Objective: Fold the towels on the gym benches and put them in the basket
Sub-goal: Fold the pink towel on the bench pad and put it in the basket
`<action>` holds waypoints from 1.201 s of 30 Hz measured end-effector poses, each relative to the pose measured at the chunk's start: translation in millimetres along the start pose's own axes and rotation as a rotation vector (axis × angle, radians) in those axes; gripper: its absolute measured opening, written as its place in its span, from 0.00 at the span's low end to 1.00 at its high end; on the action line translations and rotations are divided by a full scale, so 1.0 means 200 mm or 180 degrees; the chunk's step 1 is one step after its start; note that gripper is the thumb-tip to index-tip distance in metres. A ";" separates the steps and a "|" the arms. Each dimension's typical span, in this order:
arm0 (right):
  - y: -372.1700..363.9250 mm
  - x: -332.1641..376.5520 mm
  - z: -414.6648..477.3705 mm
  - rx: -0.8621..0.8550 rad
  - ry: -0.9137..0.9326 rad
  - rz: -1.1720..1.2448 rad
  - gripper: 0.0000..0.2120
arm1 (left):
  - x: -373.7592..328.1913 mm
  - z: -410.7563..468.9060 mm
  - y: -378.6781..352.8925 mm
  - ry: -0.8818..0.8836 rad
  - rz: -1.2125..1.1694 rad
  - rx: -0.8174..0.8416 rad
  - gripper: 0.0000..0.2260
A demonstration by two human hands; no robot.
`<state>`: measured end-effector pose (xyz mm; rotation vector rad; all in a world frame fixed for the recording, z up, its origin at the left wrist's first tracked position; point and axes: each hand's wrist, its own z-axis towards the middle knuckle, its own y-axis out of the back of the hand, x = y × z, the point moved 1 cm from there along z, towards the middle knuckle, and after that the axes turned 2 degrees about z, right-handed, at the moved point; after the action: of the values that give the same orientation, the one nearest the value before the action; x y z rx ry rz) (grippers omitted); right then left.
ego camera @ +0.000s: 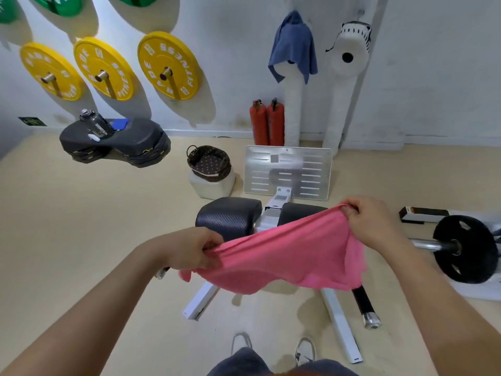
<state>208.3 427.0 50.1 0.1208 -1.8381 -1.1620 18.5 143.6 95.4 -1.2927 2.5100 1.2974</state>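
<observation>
A pink towel (282, 256) hangs stretched between both hands, above the black padded gym bench (230, 217) with its white frame. My left hand (195, 251) pinches the towel's left edge. My right hand (371, 221) grips its upper right corner, held a bit higher. The towel sags in the middle and covers part of the bench. A dark wicker basket (208, 162) with a dotted lining sits on a white block on the floor behind the bench, with nothing visible inside. A blue towel (294, 44) is draped over a white padded post at the wall.
A metal footplate (287, 172) stands behind the bench. A barbell with a black plate (463, 248) lies on the floor at right. Two red extinguishers (267, 123) stand by the wall. Stacked black step platforms (116, 142) with a bottle sit at left. Yellow plates (168, 63) hang on the wall.
</observation>
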 end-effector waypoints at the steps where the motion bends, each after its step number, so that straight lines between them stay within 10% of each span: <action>1: -0.03 -0.04 0.04 0.0010 -0.0060 0.0021 0.10 | 0.04 0.01 0.01 0.0090 -0.0030 -0.0022 0.04; 7: -0.28 -0.10 0.23 0.0294 -0.0649 0.0359 0.13 | 0.43 0.17 0.08 0.0358 -0.0280 -0.1399 0.20; 14: -0.54 0.05 0.52 -0.0452 -0.0674 0.0283 0.19 | 0.80 0.57 0.20 0.0831 -0.1295 -0.2580 0.12; 25: -0.82 0.07 1.00 -0.0296 -0.1353 -0.0956 0.22 | 1.07 1.45 0.41 0.0284 -0.1639 -0.2246 0.07; 36: -1.66 0.56 1.16 0.2043 -0.0360 -0.0633 0.23 | 1.20 1.11 -0.06 0.0623 -0.3051 -0.1064 0.13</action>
<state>-147.8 340.5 -156.2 0.6236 -2.2835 -0.6741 -201.2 134.2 -146.3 -2.3355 1.3482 1.3440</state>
